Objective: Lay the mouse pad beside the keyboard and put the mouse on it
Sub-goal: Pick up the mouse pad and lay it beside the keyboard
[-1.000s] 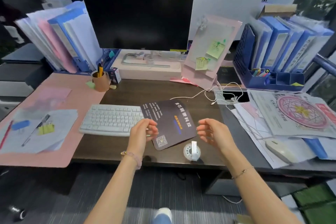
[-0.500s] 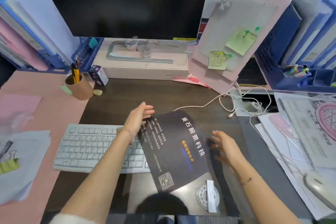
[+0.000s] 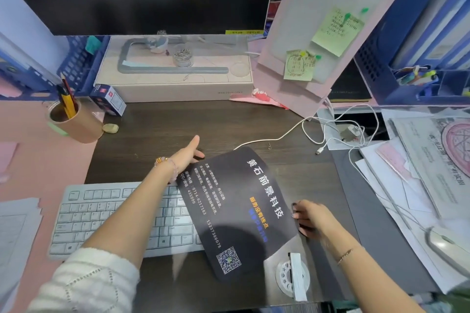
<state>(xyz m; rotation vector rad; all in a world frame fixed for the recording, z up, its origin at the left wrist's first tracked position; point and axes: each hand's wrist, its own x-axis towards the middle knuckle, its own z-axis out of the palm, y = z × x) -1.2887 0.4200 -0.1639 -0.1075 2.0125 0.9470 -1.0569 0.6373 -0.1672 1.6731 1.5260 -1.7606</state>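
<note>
The dark mouse pad (image 3: pixel 236 213) with printed text and a QR code lies slanted on the dark desk, its left edge over the right end of the white keyboard (image 3: pixel 112 218). My left hand (image 3: pixel 187 154) reaches across the keyboard and grips the pad's far left corner, thumb up. My right hand (image 3: pixel 309 217) has its fingers curled on the pad's right edge. The white mouse (image 3: pixel 449 248) rests on papers at the right, apart from both hands.
A round white tape dispenser (image 3: pixel 292 276) stands by the pad's near right corner. A white cable (image 3: pixel 277 138) runs just beyond the pad. A brown pen cup (image 3: pixel 76 122) stands at the left; the monitor, its box and file racks line the back.
The camera has moved closer and lower. My left hand has slid further along the pad's far corner, and my right hand has closed onto the pad's right edge.
</note>
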